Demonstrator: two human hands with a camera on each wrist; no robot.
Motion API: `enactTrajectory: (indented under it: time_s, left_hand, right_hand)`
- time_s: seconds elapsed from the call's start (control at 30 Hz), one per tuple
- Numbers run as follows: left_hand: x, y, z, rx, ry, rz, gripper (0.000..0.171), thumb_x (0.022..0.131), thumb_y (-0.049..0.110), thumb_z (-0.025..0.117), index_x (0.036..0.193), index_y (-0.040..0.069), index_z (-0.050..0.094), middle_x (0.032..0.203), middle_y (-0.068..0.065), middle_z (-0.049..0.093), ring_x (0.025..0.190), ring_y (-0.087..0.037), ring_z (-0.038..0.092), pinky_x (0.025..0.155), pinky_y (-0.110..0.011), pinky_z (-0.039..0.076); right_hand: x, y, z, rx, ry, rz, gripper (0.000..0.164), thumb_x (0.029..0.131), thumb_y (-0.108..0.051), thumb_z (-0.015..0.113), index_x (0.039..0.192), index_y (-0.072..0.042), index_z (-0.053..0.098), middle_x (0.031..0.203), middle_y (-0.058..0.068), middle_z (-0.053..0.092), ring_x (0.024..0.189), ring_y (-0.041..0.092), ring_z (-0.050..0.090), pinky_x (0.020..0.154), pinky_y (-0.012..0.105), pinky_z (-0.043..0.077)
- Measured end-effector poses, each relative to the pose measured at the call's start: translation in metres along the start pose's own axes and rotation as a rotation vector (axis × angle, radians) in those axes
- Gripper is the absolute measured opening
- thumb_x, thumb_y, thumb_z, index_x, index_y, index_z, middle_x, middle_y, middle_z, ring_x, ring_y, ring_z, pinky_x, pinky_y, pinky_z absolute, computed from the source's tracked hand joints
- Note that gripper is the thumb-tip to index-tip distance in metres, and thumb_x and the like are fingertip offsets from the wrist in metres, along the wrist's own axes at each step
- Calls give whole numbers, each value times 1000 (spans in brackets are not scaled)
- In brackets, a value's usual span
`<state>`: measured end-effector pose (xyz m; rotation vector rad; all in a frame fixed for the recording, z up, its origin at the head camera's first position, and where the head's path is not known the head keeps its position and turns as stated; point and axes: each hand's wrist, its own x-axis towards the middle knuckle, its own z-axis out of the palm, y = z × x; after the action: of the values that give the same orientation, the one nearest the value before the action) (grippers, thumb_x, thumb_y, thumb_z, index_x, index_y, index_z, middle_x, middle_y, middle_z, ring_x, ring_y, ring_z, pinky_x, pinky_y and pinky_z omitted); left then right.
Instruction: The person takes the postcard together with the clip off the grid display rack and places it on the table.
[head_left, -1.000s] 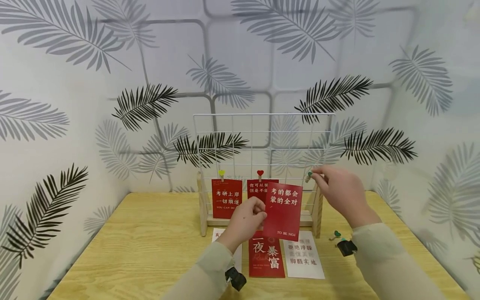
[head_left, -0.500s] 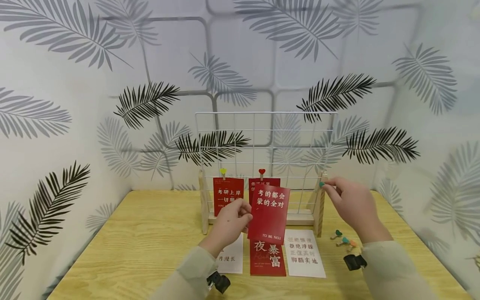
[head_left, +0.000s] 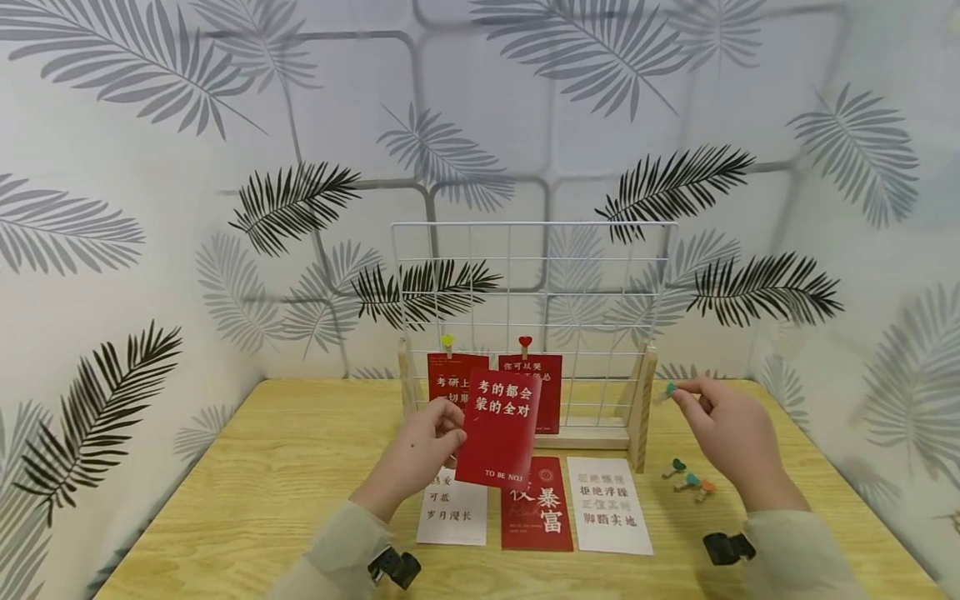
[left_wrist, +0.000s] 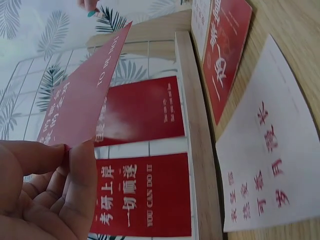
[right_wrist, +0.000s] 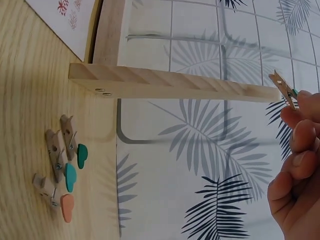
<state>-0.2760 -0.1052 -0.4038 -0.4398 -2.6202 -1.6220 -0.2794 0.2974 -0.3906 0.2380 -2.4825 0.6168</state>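
My left hand pinches a red card with white lettering by its left edge, in front of the white wire grid rack. Behind it, two red cards hang on the grid, one under a yellow heart clip, the other under a red heart clip. To the right of the rack's wooden post, my right hand pinches a small wooden clothespin with a green top between thumb and forefinger. The left wrist view shows the held card tilted, thumb on its near edge.
On the table lie a white card, a red card and another white card in a row before the rack. Three loose clothespins, with dark green, teal and orange tops, lie right of the rack.
My left hand has carried the red card leftward, across the hanging cards. My right hand, holding the clothespin, has moved right and down, away from the grid to beyond the post.
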Motion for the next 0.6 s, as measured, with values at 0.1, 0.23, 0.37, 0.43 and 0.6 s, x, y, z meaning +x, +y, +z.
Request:
enactTrajectory:
  time_s: [0.1,0.23,0.37,0.43,0.6]
  left_hand:
    - [-3,-4,-9,-3,23,-14,8,99,4,60,107,6,57,92,-9,60,73,-22,64,66,-35,60]
    - [-6,-9,-20,-22,60,-39,8,99,4,60,105,7,58,91,-9,60,72,-22,64,68,-38,60]
    - [-11,-14,-32,-59,89,-60,8,97,1,61,104,5,59,89,-10,60,70,-23,63,67,-39,60]
    - [-14,-18,-38,-76,100,-72,8,97,0,61,103,4,59,88,-11,60,70,-23,63,66,-37,60]
    - [-21,-26,-51,-76,117,-108,7,97,1,61,103,5,60,88,-11,61,72,-24,64,66,-36,60]
  right_hand:
    - [-3,5,0,14,5,16,32,104,-38,57,112,-11,71,58,-4,42,46,16,33,46,32,27]
    - [-7,11,0,34,11,34,28,104,-37,56,108,-13,70,57,-3,42,46,16,33,47,31,26]
    - [-12,17,-2,50,-12,63,30,105,-37,55,109,-11,69,59,-2,43,48,16,34,47,31,27]
    - [-13,21,-3,58,-34,80,33,105,-37,54,111,-9,69,60,-1,45,49,16,35,47,32,28]
    - [-16,32,-5,77,-136,137,41,106,-43,50,117,-8,66,65,1,48,51,18,38,48,33,31]
